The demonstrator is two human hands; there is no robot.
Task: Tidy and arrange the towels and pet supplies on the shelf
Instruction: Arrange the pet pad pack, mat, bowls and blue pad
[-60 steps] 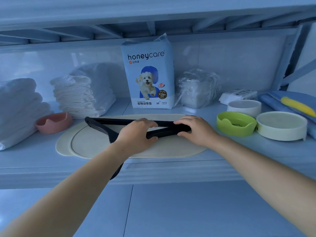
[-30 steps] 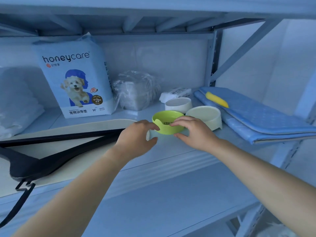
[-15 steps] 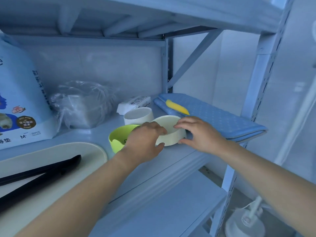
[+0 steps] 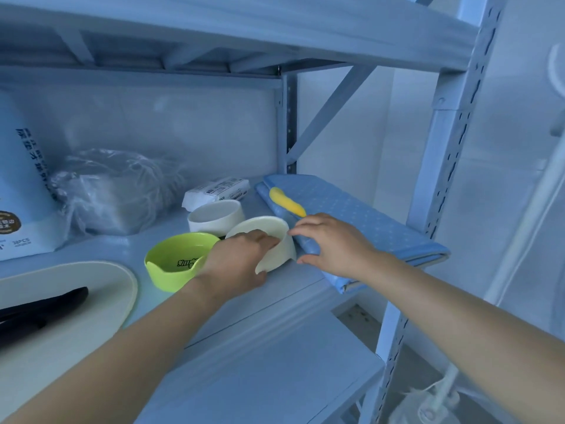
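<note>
Head view showed the left hand (image 4: 235, 264) gripping the cream bowl (image 4: 276, 249) by its rim, tilted on the shelf (image 4: 244, 304) beside the green bowl (image 4: 174, 264), probably for nesting; the right hand (image 4: 333, 246) lay open alongside, likely steadying it.

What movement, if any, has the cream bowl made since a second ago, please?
Yes. It sat flat then; now the left hand grips the cream bowl tipped, near side raised off the shelf, leaning towards the white bowl.

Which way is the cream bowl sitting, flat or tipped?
Tipped. The left hand grips the cream bowl at its rim, and that rim slants relative to the shelf, unlike the level green bowl.
</note>
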